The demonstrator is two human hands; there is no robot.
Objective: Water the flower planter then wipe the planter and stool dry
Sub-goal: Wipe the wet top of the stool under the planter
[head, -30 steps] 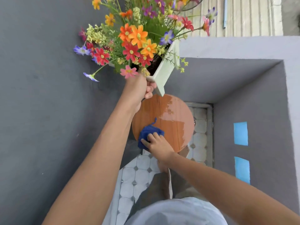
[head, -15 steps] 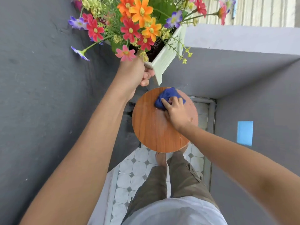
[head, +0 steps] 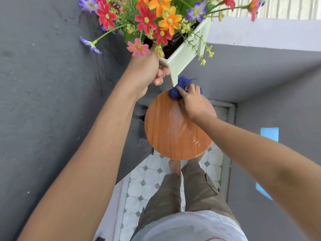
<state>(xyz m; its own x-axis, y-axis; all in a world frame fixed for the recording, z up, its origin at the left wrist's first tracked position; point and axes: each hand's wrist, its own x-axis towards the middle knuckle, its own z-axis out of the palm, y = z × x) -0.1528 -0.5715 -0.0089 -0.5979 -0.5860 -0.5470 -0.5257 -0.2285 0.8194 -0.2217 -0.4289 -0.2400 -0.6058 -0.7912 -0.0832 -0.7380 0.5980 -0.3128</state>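
Note:
My left hand (head: pixel 147 72) grips the near corner of a white rectangular planter (head: pixel 184 56) and holds it lifted above the stool. The planter is full of red, orange, pink and purple flowers (head: pixel 156 20). Below it stands a round wooden stool top (head: pixel 170 133) with faint wet streaks across it. My right hand (head: pixel 192 100) presses a crumpled blue cloth (head: pixel 180 86) against the far edge of the stool, just under the planter's lower corner.
Dark grey walls close in on the left (head: pixel 43 101) and right (head: pixel 278 171). A pale ledge (head: pixel 260 35) runs along the back. White patterned floor tiles (head: pixel 147 185) lie below, with my legs and bare foot (head: pixel 173 167) beside the stool.
My right hand has swept the blue cloth from the stool's near edge to its far edge. The wet patch has shrunk to thin streaks. The planter stays lifted in my left hand.

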